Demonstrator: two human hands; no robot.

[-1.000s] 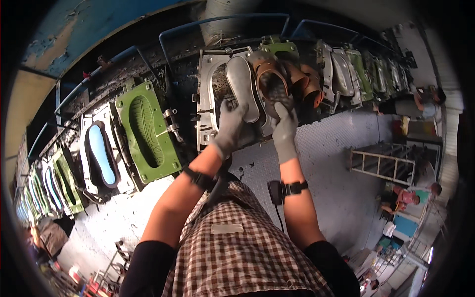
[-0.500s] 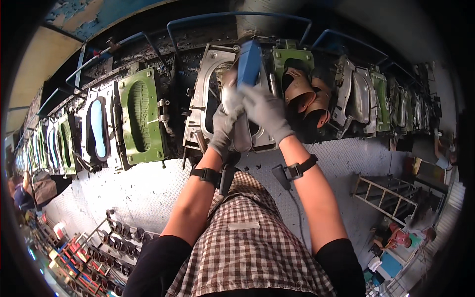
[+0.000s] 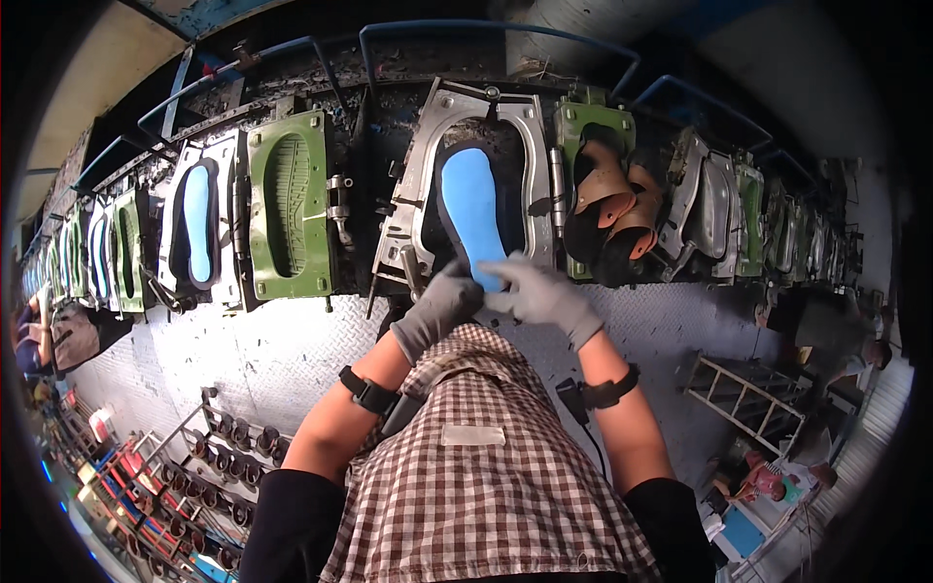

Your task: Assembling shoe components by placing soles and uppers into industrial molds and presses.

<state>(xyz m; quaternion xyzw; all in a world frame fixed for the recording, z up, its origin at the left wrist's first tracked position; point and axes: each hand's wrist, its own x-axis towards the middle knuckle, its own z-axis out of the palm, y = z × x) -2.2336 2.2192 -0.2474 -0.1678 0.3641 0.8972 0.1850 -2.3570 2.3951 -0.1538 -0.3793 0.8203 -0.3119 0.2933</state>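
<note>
A shoe upper (image 3: 470, 199), bright blue on its foot-shaped underside with a dark rim around it, lies bottom up in the silver metal mould (image 3: 533, 185) in front of me. My left hand (image 3: 445, 309), in a grey glove, has its fingers curled in at the narrow end of the upper, on its left side. At the same end my right hand (image 3: 546, 299), also gloved, grips with its fingertips on the blue surface. Both hands are close together at the mould's near edge. The narrow tip is partly hidden by the fingers.
Left of the mould stands an open green mould half (image 3: 289, 209), then another silver mould with a blue sole (image 3: 197, 223). Brown and black uppers (image 3: 614, 199) lie on a green mould at the right. A blue rail (image 3: 496, 26) runs behind. Another person (image 3: 37, 335) is at far left.
The blue piece, held up over the mould before, now lies in it, and the bare metal last is covered. Both my hands have come down toward me to the near end.
</note>
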